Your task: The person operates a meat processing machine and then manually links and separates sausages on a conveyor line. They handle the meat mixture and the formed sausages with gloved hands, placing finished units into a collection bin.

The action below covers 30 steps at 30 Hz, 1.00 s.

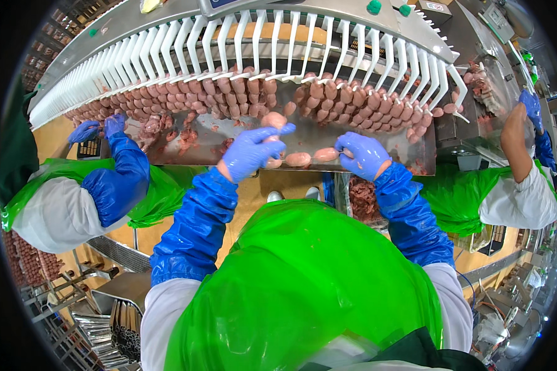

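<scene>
A short string of pale pink sausage links (pixel 298 159) stretches between my two gloved hands, in front of the metal tray's near edge. My left hand (pixel 249 154) is closed around links at one end, with one link showing above its fingers and another below. At the other end, my right hand (pixel 362 154) pinches the string beside its last visible link. Just beyond my hands, rows of linked sausages (pixel 346 102) hang from white hooks (pixel 257 46). A gap in the hanging rows lies straight ahead of me.
The metal tray (pixel 387 148) under the hooks carries meat scraps (pixel 185 141), mostly to the left. A container of ground meat (pixel 364 199) stands below my right forearm. Co-workers in green aprons stand at left (pixel 108 185) and right (pixel 476 191), the left one's gloved hands at the tray.
</scene>
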Motion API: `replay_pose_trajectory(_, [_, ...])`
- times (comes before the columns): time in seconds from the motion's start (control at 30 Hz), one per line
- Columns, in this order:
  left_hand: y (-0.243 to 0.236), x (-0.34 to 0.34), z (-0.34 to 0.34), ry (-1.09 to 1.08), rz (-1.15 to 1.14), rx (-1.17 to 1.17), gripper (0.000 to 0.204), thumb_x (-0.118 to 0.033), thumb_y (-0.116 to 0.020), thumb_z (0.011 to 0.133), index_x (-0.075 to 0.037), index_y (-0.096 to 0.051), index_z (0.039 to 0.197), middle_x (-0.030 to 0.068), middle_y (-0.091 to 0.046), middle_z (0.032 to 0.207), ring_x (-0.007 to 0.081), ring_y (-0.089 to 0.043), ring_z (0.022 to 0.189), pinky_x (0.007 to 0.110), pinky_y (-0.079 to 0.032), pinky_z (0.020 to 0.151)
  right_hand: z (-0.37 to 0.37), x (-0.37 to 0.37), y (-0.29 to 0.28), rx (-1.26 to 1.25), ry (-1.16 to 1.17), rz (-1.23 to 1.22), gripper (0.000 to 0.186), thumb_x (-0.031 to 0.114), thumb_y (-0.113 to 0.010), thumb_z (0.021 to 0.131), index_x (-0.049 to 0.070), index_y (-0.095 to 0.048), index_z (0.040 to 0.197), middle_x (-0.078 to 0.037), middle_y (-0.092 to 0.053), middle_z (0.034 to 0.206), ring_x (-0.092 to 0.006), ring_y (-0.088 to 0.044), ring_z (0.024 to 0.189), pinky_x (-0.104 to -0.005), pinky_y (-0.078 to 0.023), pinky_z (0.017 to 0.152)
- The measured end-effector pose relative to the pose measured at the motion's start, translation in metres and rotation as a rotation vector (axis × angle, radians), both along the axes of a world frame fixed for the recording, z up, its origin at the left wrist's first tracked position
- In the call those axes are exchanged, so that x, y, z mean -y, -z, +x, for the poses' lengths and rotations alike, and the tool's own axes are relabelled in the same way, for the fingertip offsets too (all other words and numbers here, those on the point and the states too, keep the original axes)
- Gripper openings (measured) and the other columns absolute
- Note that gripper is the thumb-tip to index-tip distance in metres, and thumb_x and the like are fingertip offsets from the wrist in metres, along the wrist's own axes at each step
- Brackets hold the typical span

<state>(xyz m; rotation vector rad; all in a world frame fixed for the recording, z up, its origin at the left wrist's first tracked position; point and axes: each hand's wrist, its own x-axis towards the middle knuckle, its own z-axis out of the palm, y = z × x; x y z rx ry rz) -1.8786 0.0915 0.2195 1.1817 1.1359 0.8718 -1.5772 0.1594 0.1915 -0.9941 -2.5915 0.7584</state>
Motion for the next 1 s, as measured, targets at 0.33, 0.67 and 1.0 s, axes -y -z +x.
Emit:
replay_pose_trajectory(0.33, [0.023, -0.01, 0.029, -0.021, -0.064, 0.073, 0.025, -0.021, -0.065, 0.091, -0.004, -0.068, 0.109, 0.0022, -0.069, 0.092, 0.0083, -0.061, 0.08, 0.026, -0.051, 0.073, -0.091, 0.03, -0.082, -0.473, 0.077, 0.055, 0.067, -0.005, -0.064, 0.077, 0.014, -0.045, 0.139, -0.013, -0.061, 0.102, -0.0317, -0.063, 0.082, -0.0385, -0.053, 0.074])
replay_pose_trajectory(0.67, [-0.006, -0.008, 0.014, 0.09, -0.177, 0.274, 0.029, -0.028, -0.059, 0.096, -0.007, -0.065, 0.115, 0.0018, -0.069, 0.092, 0.0095, -0.062, 0.076, 0.024, -0.049, 0.064, -0.067, 0.009, -0.048, -0.334, -0.004, 0.082, 0.07, 0.018, -0.071, 0.08, 0.003, -0.039, 0.141, -0.018, -0.055, 0.127, -0.0288, -0.058, 0.11, -0.0359, -0.046, 0.096])
replay_pose_trajectory(1.0, [0.016, -0.025, 0.029, 0.49, 0.504, -0.572, 0.031, -0.029, -0.057, 0.091, -0.004, -0.064, 0.108, 0.0072, -0.065, 0.096, 0.0193, -0.063, 0.088, 0.034, -0.05, 0.078, -0.041, -0.037, -0.05, -0.295, -0.189, -0.764, 0.072, 0.012, -0.067, 0.083, 0.007, -0.031, 0.146, -0.015, -0.061, 0.117, -0.0162, -0.059, 0.106, -0.03, -0.045, 0.094])
